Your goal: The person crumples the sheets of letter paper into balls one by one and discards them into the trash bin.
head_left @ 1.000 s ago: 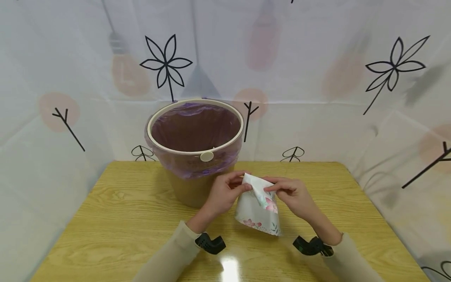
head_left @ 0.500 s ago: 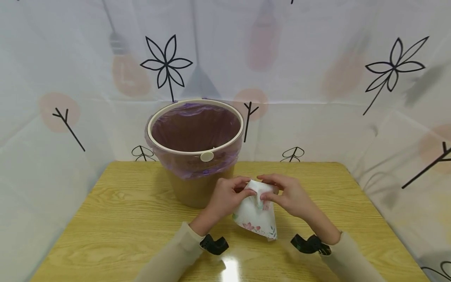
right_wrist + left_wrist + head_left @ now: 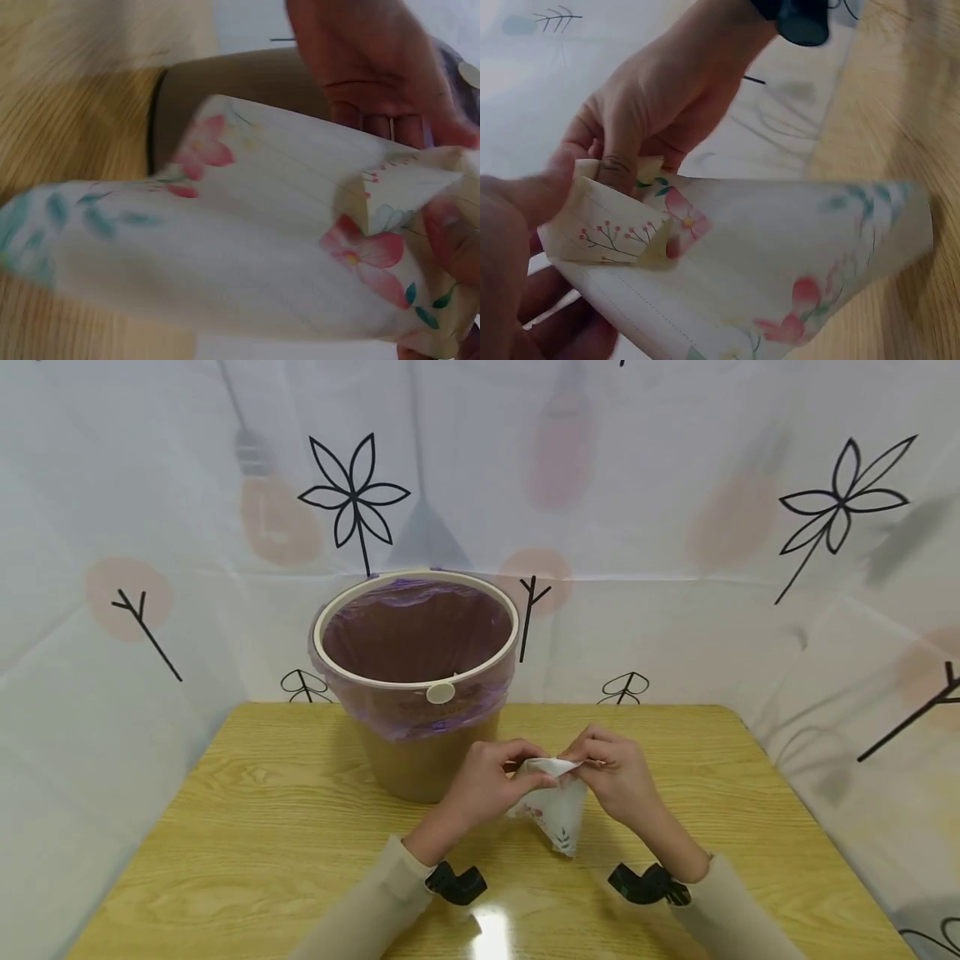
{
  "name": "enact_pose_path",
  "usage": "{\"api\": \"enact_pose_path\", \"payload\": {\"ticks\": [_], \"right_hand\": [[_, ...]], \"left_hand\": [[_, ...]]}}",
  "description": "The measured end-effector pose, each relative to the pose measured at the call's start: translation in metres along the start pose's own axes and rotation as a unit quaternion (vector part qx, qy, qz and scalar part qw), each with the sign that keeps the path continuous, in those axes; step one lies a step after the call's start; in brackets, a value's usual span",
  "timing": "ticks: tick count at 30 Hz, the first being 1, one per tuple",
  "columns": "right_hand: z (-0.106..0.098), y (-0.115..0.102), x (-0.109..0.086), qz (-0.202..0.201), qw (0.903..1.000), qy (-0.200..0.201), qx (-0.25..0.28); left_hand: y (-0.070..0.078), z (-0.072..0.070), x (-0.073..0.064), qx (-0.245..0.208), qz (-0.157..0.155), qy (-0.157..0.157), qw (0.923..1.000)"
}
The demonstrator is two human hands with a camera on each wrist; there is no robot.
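Between both hands, in front of the bin, is a sheet of white floral writing paper [image 3: 561, 817] with pink flowers and fine dotted lines. My left hand [image 3: 486, 781] pinches its top left part, thumb on the near side. At the top right, my right hand [image 3: 618, 777] grips the folded edge with curled fingers. In the left wrist view a flap of the paper [image 3: 742, 247] is turned over near the fingertips, showing red berries. The loose lower end curls and hangs over the table in the right wrist view, where the right thumb [image 3: 452, 236] presses the fold.
A tan trash bin [image 3: 408, 768] with a cream rim and a purple liner bag [image 3: 405, 714] stands behind and left of the hands. The wooden table [image 3: 225, 843] meets a patterned cloth backdrop [image 3: 660, 568] at its back and sides.
The paper's upper edge has been folded and bunched together, and its hanging part looks narrower. The hands have drawn closer, the right first opening its fingers, then closing them on the top edge.
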State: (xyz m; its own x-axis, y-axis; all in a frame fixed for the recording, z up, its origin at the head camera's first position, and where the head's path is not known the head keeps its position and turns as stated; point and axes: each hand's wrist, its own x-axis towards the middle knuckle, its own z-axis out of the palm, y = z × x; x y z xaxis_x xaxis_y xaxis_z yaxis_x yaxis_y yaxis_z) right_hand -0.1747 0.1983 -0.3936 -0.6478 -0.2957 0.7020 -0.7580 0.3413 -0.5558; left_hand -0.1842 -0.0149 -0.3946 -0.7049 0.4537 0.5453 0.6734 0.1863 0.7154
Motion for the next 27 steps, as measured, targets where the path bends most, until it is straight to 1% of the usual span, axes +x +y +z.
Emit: {"api": "enact_pose_path", "payload": {"ticks": [3,6,7,9,12,16,17,20,22,24,27], "right_hand": [[0.001,0.001,0.001,-0.045,0.9981,0.028,-0.031],[0.002,0.002,0.001,-0.08,0.9937,0.049,-0.061],[0.002,0.003,0.001,-0.091,0.992,0.053,-0.069],[0.003,0.004,0.002,-0.116,0.9875,0.062,-0.087],[0.005,0.006,0.003,-0.153,0.9777,0.084,-0.117],[0.008,0.003,0.006,-0.19,0.9652,0.102,-0.148],[0.008,0.002,0.006,-0.198,0.9627,0.105,-0.152],[0.01,0.001,0.007,-0.219,0.9567,0.112,-0.155],[0.01,0.0,0.007,-0.225,0.9547,0.114,-0.158],[0.01,-0.001,0.007,-0.221,0.9555,0.111,-0.161],[0.01,-0.002,0.008,-0.204,0.9605,0.1,-0.161]], "left_hand": [[0.001,-0.001,0.001,0.005,-0.044,-0.019,0.9988],[0.003,-0.002,0.002,-0.002,-0.098,-0.031,0.9947],[0.004,-0.002,0.003,-0.013,-0.116,-0.032,0.9926],[0.006,-0.002,0.005,-0.05,-0.149,-0.034,0.9869],[0.008,-0.004,0.008,-0.115,-0.178,-0.039,0.9766],[0.01,-0.008,0.011,-0.197,-0.198,-0.046,0.9589],[0.01,-0.009,0.011,-0.213,-0.205,-0.045,0.9545],[0.01,-0.009,0.01,-0.244,-0.215,-0.043,0.9447],[0.008,-0.009,0.009,-0.253,-0.219,-0.041,0.9413],[0.007,-0.008,0.007,-0.254,-0.221,-0.036,0.941],[0.006,-0.007,0.006,-0.241,-0.218,-0.023,0.9454]]}}
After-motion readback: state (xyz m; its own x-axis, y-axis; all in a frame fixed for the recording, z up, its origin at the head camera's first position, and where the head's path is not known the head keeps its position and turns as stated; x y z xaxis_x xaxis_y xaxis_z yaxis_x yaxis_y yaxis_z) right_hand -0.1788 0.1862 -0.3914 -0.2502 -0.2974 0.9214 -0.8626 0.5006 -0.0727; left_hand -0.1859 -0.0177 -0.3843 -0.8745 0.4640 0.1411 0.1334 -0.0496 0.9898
